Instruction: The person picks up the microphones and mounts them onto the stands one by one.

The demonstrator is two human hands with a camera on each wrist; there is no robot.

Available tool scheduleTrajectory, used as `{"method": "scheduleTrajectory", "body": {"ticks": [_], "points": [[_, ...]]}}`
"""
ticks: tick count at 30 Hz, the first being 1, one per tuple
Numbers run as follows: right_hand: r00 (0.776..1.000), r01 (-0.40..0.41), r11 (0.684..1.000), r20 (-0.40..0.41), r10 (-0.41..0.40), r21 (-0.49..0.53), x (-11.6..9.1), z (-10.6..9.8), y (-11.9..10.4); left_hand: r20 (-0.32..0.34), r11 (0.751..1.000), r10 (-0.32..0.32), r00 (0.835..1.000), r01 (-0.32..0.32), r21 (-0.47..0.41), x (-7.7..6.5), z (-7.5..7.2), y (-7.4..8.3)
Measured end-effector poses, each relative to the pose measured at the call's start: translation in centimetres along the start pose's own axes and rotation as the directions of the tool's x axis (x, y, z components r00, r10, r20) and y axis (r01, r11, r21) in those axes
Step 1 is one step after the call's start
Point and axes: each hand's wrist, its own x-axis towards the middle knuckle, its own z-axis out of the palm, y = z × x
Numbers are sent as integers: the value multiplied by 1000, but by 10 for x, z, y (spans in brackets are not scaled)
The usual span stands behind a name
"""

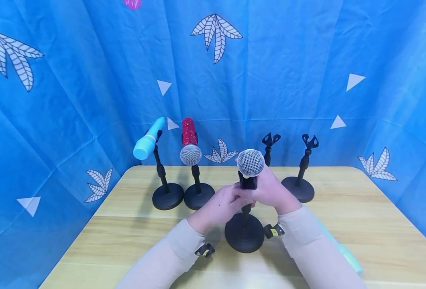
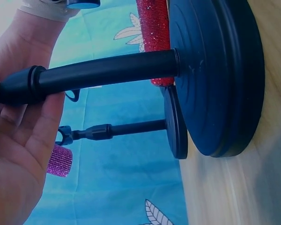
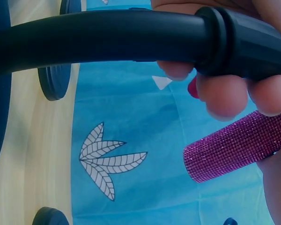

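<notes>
A microphone (image 1: 250, 162) with a silver mesh head and purple glitter handle (image 3: 239, 147) sits on a black desk stand (image 1: 244, 233) at the front middle. My left hand (image 1: 221, 204) grips the collar of this stand, fingers around it below the microphone. Beside it and slightly higher, my right hand (image 1: 268, 186) holds the same collar, its fingertips (image 3: 222, 96) showing behind the black tube. In the head view the hands overlap each other and hide most of the collar. The round base stands on the table.
Back left, a turquoise microphone (image 1: 149, 140) and a red glitter microphone (image 1: 190, 138) sit on stands. Two bare stands (image 1: 301, 182) (image 2: 136, 129) are at back right. A mint-green object (image 1: 348, 257) lies under my right forearm. A red glitter handle (image 2: 154, 42) appears behind the held stand.
</notes>
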Motion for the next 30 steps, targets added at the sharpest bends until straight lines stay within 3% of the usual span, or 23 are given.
{"method": "scheduleTrajectory", "body": {"ticks": [4,12,15,22,30], "points": [[1000,14,1000,-9,-13,26,-2,1,2,0,1000,9,1000,-9,1,0,1,-1],[986,169,984,-13,-168,57,1,0,1,9,1000,11,1000,-11,-14,0,1,1],[989,147,988,-22,-146,50,0,0,-1,1,1000,10,1000,-10,-23,0,1,2],[999,11,1000,-36,-10,12,-5,4,-4,-17,999,19,1000,-20,-45,0,2,0],[997,62,994,-51,-58,89,-2,3,-1,16,997,17,1000,-15,-80,2,1,-1]]}}
